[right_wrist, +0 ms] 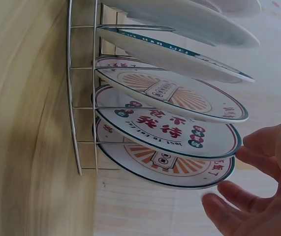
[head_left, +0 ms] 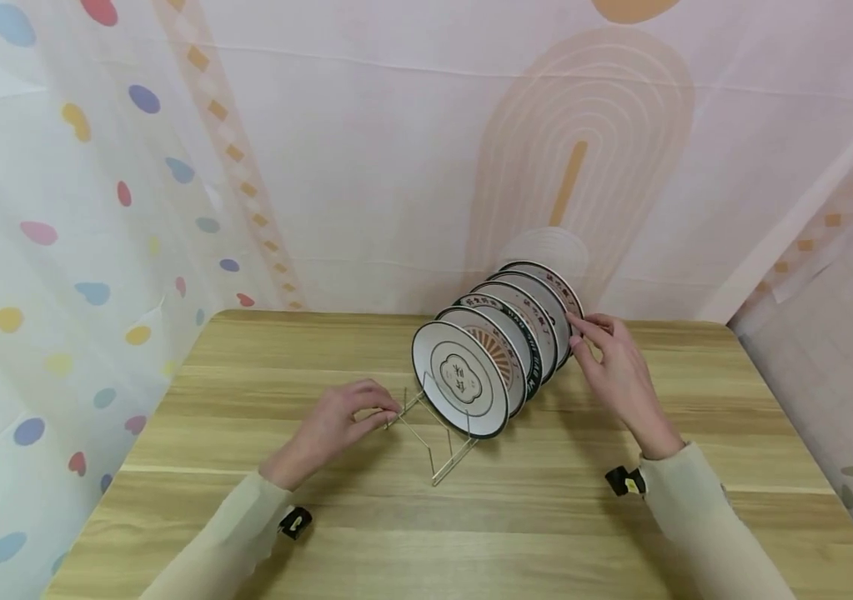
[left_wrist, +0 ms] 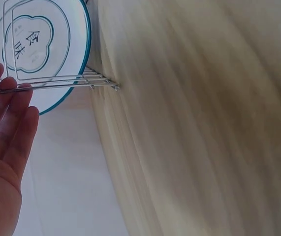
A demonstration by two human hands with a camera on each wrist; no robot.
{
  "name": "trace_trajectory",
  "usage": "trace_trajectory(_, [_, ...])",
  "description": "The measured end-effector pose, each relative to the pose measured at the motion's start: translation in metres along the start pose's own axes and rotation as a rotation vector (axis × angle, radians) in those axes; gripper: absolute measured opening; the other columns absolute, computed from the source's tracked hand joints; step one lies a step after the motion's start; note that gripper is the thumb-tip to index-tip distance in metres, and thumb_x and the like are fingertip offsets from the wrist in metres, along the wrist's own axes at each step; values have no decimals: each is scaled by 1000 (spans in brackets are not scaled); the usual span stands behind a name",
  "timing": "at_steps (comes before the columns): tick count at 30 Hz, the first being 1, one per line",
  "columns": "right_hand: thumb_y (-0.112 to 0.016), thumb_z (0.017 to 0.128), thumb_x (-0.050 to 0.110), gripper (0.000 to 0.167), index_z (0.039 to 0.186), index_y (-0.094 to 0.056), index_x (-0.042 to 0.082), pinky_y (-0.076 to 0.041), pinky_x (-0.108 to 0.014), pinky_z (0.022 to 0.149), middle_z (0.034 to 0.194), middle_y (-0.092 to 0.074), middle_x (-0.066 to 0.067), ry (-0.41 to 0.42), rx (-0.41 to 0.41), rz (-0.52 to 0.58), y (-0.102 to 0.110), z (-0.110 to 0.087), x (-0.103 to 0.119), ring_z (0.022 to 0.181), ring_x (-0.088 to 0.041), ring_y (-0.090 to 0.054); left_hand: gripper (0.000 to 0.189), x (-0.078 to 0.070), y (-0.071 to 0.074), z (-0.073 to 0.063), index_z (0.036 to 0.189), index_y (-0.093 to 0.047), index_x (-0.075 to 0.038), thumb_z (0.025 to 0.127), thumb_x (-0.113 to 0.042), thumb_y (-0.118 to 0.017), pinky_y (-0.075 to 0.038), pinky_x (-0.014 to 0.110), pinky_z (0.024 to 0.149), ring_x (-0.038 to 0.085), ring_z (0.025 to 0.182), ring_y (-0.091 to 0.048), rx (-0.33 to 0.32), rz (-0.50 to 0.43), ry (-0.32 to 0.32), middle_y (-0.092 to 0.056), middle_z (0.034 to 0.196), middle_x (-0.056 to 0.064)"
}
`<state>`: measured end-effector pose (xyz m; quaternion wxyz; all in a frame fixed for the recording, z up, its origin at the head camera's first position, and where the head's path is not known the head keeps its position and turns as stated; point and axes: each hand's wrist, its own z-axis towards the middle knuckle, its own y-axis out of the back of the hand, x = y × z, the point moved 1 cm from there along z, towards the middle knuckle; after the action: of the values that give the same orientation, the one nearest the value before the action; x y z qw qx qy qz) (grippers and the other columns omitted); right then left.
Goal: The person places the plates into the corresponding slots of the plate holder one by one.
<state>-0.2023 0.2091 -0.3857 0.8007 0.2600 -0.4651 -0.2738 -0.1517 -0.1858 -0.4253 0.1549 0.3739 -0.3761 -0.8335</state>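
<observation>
1. I saw the wire rack (head_left: 437,433) standing near the middle of the wooden table (head_left: 621,533), with a row of plates upright in its slots, running away to the far right.
2. My left hand (head_left: 336,421) rested on the rack's near-left corner, fingers (left_wrist: 12,113) straight against the wire, gripping nothing.
3. My right hand (head_left: 617,367) was at the farthest plate (head_left: 557,292); its fingertips (right_wrist: 229,204) lay at the rim, relaxed and not yet closed on it.
4. To do it well, I judged the left should keep the rack pinned while the right pinched the rim firmly and lifted straight up, clear of the neighbouring plate (right_wrist: 170,130).
</observation>
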Motion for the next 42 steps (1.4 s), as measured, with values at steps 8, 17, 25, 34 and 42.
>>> trace_trajectory(8, [-56, 106, 10, 39, 143, -60, 1, -55, -57, 96, 130, -59, -30, -11, 25, 63, -2, 7, -4, 113, -44, -64, 9, -13, -8, -3, 96, -79, -9, 88, -5, -81, -61, 32, 78, 13, 89, -71, -5, 10, -60, -74, 97, -3])
trace_trajectory(17, [-53, 108, 13, 39, 145, -60, 7, -56, -55, 89, 121, -66, -23, -42, 80, 87, -2, 15, -9, 107, -40, -68, 11, -26, -17, -7, 96, -79, -6, 86, -2, -81, -60, 25, 77, 12, 86, -70, -8, -39, -96, -74, 95, 0])
trace_trajectory(25, [-54, 107, 15, 39, 146, -61, 9, -53, -52, 90, 123, -68, -20, -71, 118, 121, -6, 22, -9, 109, -36, -68, 11, -35, -23, -16, 97, -79, -6, 87, -2, -80, -58, 23, 74, 8, 83, -68, -15, -60, -79, -73, 94, -2])
trace_trajectory(34, [-58, 106, 18, 34, 134, -68, 3, -55, -45, 94, 128, -70, -19, -162, 108, 189, -12, 33, -15, 111, -36, -70, 11, -46, -35, -15, 98, -79, -8, 88, -3, -79, -58, 20, 78, 10, 86, -71, -34, -74, -85, -75, 96, -1])
trace_trajectory(42, [-56, 107, 22, 36, 134, -67, 0, -51, -19, 82, 128, -70, -20, -157, 135, 249, -16, 39, -22, 103, -32, -69, 12, -54, -45, -7, 99, -79, -9, 87, -5, -80, -59, 22, 80, 10, 88, -71, -24, -52, -100, -75, 97, -1])
